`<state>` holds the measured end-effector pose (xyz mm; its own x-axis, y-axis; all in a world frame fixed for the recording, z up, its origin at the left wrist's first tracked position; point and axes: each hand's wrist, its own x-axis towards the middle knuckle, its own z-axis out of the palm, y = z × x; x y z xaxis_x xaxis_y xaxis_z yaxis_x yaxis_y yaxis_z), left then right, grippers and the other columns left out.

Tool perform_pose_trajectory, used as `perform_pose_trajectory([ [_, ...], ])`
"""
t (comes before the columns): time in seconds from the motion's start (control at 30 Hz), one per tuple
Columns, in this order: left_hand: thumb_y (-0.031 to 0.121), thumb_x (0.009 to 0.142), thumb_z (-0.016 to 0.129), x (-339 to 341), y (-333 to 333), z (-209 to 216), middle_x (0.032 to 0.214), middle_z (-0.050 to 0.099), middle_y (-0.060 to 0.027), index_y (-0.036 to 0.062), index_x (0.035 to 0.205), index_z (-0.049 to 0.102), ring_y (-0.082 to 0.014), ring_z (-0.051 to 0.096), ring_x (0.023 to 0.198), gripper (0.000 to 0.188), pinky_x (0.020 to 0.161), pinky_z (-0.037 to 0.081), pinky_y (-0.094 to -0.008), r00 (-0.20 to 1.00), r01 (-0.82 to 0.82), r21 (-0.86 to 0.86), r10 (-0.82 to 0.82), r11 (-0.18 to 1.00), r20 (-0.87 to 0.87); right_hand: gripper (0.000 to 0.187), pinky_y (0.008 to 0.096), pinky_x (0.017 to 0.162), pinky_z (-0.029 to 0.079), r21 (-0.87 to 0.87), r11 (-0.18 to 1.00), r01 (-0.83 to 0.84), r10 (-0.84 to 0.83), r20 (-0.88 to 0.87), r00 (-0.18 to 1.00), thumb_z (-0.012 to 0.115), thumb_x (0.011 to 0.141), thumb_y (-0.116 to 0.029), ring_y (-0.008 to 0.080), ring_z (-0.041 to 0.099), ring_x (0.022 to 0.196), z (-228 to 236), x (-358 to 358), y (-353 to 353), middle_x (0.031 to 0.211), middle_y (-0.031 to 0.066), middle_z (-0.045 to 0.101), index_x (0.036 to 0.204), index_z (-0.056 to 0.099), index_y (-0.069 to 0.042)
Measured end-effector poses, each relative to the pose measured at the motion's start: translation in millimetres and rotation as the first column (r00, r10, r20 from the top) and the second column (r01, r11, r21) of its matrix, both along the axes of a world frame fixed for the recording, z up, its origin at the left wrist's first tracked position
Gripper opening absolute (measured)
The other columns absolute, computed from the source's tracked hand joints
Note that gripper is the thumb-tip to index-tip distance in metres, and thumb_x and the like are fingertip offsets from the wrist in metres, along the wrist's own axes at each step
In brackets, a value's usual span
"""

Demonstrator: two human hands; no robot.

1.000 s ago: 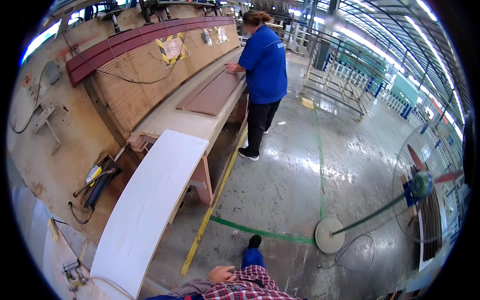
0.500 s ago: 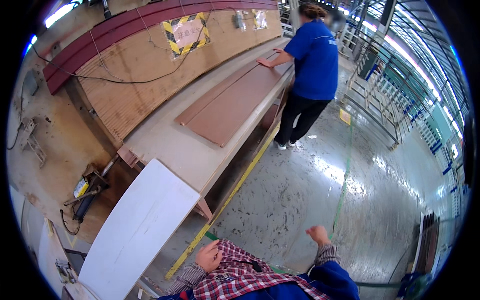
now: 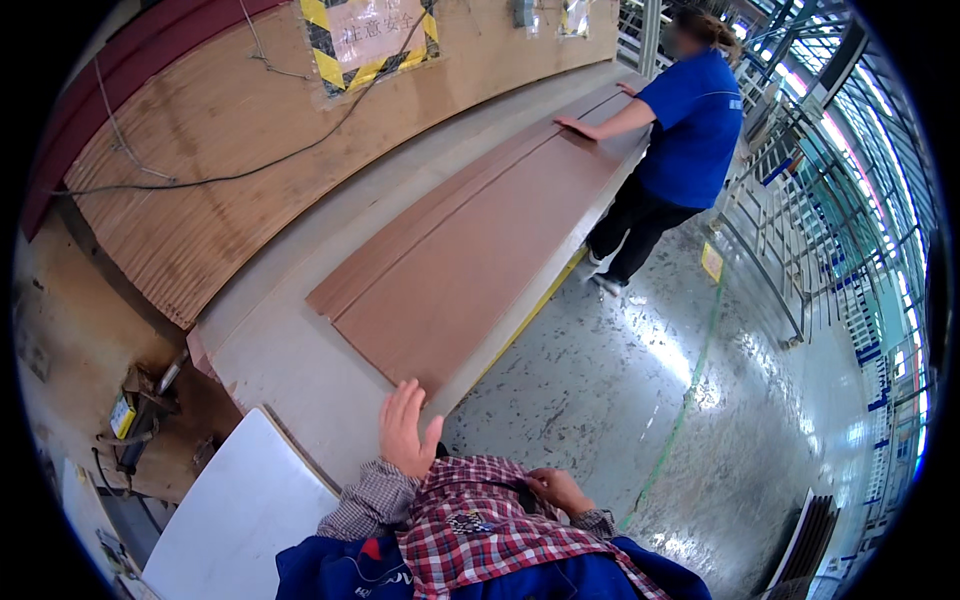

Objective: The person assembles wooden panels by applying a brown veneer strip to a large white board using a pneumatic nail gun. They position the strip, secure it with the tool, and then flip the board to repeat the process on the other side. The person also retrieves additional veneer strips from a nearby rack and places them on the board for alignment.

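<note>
A long brown panel (image 3: 470, 265) with a groove along its far side lies flat on the pale workbench (image 3: 270, 340). My left hand (image 3: 405, 432) is open, fingers stretched out, with the fingertips at the panel's near end; whether they touch it I cannot tell. My right hand (image 3: 562, 492) is held close against the red checked apron (image 3: 480, 535) at my front. Its fingers are curled near a dark strip on the cloth, and what they hold, if anything, is hidden. At the bench's far end, a co-worker in a blue shirt (image 3: 695, 125) rests both hands on the panel.
A white board (image 3: 245, 505) juts out at the bench's near left. Behind the bench stands a wooden backboard (image 3: 240, 190) with a hanging cable (image 3: 290, 155) and a striped sign (image 3: 370, 45). Metal racks (image 3: 790, 240) stand across the grey floor (image 3: 600, 385).
My left hand has risen forward to the panel's end, its fingers stretching out. My right hand has drawn in to the apron. The panel and bench appear closer as the view shifts.
</note>
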<state>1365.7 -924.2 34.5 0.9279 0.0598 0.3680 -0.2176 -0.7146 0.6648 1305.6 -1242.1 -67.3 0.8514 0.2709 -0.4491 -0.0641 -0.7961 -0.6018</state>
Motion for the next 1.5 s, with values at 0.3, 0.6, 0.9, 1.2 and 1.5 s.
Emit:
perform_pose_trajectory([
  [0.3,0.038,0.085,0.051,83,10,-32,0.140,0.019,-0.0276,-0.0096,0.129,0.030,-0.0408,0.017,0.131,0.068,0.108,0.013,-0.0473,0.899,-0.262,0.340,0.357,0.903,-0.256,0.012,0.0339,0.062,0.048,0.169,0.984,-0.055,-0.027,0.449,0.893,0.061,0.081,-0.013,0.0294,0.062,0.071,48,178,4,0.079,0.0135,0.064,0.083,0.064,-0.002],
  [0.6,0.048,0.080,0.054,145,-26,-26,0.141,0.014,-0.0295,-0.0123,0.130,0.024,-0.0424,0.014,0.132,0.084,0.108,0.013,-0.0476,0.702,-0.447,0.498,0.636,0.743,-0.319,0.011,0.0350,0.069,0.046,0.267,0.822,-0.504,0.166,0.732,0.660,0.064,0.074,-0.003,0.0261,0.059,0.078,95,353,62,0.084,0.0076,0.064,0.085,0.063,-0.006],
  [0.9,0.051,0.078,0.056,175,-37,-20,0.141,0.014,-0.0294,-0.0117,0.131,0.023,-0.0414,0.013,0.132,0.089,0.107,0.011,-0.0486,0.609,-0.493,0.515,0.701,0.701,-0.372,0.019,0.0326,0.075,0.040,0.118,0.780,-0.614,0.359,0.719,0.595,0.066,0.072,-0.012,0.0193,0.054,0.089,77,408,90,0.100,-0.0012,0.060,0.091,0.063,-0.012],
  [1.2,0.044,0.079,0.056,207,-21,-14,0.143,0.017,-0.0240,-0.0074,0.132,0.025,-0.0372,0.015,0.134,0.080,0.108,0.012,-0.0474,0.754,-0.251,0.373,0.422,0.893,-0.503,0.022,0.0306,0.072,0.038,0.016,0.815,-0.579,0.387,0.728,0.565,0.066,0.068,-0.015,0.0165,0.053,0.083,72,408,96,0.097,-0.0045,0.060,0.090,0.063,-0.015],
  [1.5,0.041,0.080,0.057,262,-35,-17,0.141,0.024,-0.0215,-0.0057,0.130,0.032,-0.0349,0.022,0.131,0.072,0.107,0.019,-0.0453,0.847,-0.117,0.282,0.244,0.952,-0.473,0.023,0.0301,0.070,0.038,0.004,0.823,-0.568,0.396,0.713,0.579,0.066,0.066,-0.013,0.0160,0.053,0.080,69,411,94,0.096,-0.0046,0.061,0.089,0.064,-0.016],
])
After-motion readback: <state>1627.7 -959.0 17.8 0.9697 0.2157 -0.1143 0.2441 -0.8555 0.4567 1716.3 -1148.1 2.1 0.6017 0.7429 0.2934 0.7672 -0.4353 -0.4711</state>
